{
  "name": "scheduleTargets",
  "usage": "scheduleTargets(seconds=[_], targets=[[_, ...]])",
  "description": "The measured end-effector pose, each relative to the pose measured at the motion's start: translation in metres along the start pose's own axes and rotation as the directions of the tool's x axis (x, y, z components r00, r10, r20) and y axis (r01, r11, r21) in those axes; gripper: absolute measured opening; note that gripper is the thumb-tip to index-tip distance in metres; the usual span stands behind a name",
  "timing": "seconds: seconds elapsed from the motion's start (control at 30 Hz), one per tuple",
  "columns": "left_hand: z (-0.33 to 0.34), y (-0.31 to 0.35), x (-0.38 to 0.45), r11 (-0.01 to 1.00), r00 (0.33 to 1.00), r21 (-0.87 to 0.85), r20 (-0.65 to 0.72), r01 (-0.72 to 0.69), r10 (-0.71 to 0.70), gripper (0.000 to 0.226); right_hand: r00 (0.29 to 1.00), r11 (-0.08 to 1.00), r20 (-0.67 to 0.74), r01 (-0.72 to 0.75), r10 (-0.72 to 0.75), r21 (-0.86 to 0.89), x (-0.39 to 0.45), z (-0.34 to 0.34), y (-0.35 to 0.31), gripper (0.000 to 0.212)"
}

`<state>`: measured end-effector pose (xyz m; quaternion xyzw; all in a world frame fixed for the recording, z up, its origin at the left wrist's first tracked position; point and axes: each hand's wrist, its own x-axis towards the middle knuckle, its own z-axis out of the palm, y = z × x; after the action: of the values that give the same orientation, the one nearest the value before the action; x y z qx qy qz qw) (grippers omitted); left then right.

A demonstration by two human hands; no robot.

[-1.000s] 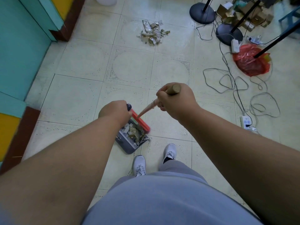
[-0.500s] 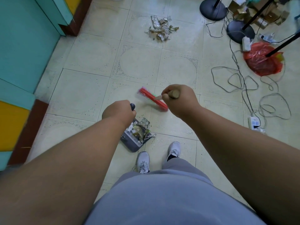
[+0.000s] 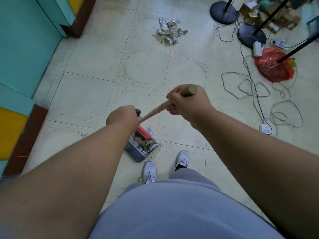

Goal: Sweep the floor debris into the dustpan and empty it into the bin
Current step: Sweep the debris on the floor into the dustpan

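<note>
I can read no text, label, brand or number anywhere here. The broom handle (image 3: 156, 110) carries a small dark marking just below my right hand (image 3: 187, 104), too blurred to make out. The cardboard boxes (image 3: 269, 16) in the far corner show pale patches that may be labels, yet nothing on them is legible, and the crumpled debris pile (image 3: 168, 34) is equally unreadable.

Open tiles (image 3: 96, 104) fwd; cables (image 3: 255, 94) w/ stands (image 3: 223, 12) rt.
</note>
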<state>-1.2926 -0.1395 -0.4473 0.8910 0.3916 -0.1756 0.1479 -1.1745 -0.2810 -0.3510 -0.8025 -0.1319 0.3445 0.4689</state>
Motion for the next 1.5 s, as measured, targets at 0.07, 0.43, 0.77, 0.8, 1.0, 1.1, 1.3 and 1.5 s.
scheduleTargets(seconds=[0.07,0.43,0.77,0.8,1.0,1.1,1.3,1.5], targets=[[-0.001,-0.001,-0.002,1.000,1.000,0.001,-0.001,0.002,-0.002,0.020,1.000,1.000,-0.021,0.007,-0.007,0.028,-0.002,-0.003,-0.005,0.016],[0.001,-0.010,-0.008,0.998,0.998,-0.027,-0.023,0.057,-0.058,0.018,0.980,0.944,-0.081,0.148,-0.180,-0.296,-0.005,-0.003,0.001,0.020],[0.004,-0.009,-0.008,0.990,0.993,-0.079,-0.029,0.114,-0.117,0.019,0.966,0.927,-0.251,-0.037,-0.062,-0.373,-0.003,-0.001,0.029,0.022],[0.004,-0.009,-0.008,0.989,0.991,-0.086,-0.032,0.124,-0.127,0.019,0.963,0.927,-0.265,-0.055,-0.049,-0.370,-0.003,0.001,0.032,0.023],[0.003,-0.006,-0.007,0.980,0.985,-0.115,-0.045,0.160,-0.166,0.017,0.963,0.919,-0.268,-0.079,-0.030,-0.386,-0.005,0.012,0.032,0.022],[0.005,-0.004,-0.009,0.985,0.990,-0.114,-0.032,0.132,-0.137,0.019,0.962,0.931,-0.271,-0.072,-0.029,-0.357,-0.005,0.017,0.028,0.022],[0.008,-0.002,-0.014,0.992,0.994,-0.077,-0.018,0.102,-0.104,0.020,0.982,0.952,-0.174,0.017,-0.073,-0.305,-0.014,0.022,0.024,0.022],[0.006,0.000,-0.015,0.993,0.995,-0.074,-0.027,0.094,-0.096,0.025,0.995,0.983,-0.088,0.020,-0.037,-0.182,-0.021,0.026,0.017,0.019]])
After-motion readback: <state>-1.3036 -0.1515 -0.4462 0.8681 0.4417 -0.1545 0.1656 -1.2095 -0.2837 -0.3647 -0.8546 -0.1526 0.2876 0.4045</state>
